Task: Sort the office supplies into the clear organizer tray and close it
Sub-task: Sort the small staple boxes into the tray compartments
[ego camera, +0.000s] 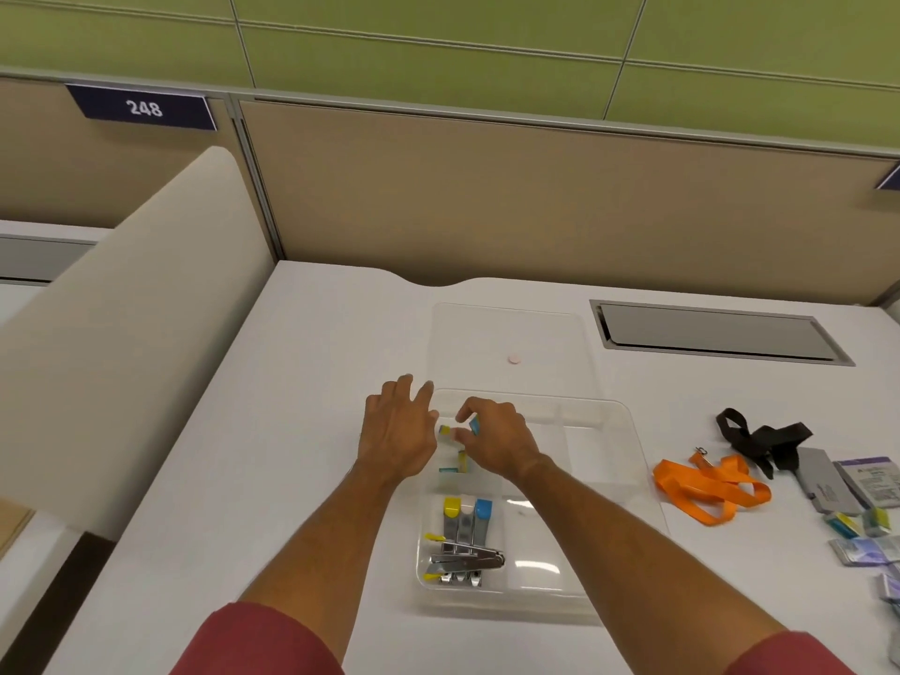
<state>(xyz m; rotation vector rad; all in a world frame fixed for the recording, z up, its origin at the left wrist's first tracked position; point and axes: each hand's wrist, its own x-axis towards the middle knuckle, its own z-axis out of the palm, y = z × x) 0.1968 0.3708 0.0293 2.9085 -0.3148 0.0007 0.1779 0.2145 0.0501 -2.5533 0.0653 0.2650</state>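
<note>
The clear organizer tray (628,445) lies open on the white desk, its clear lid (506,328) flat behind it. Its near left compartment holds metal clips (462,543) with yellow and blue ends. Small blue-and-yellow boxes (455,462) lie in the far left compartment. My right hand (496,438) hovers over that compartment, fingers pinched on a small blue box (474,423). My left hand (397,431) rests at the tray's left rim, fingers spread, touching a small yellow-and-blue box (444,429).
To the right of the tray lie an orange lanyard (711,487), a black strap (759,438), a grey case (823,479) and several small packets (862,533). A metal cable hatch (716,333) sits at the back right. A beige divider (131,333) stands on the left.
</note>
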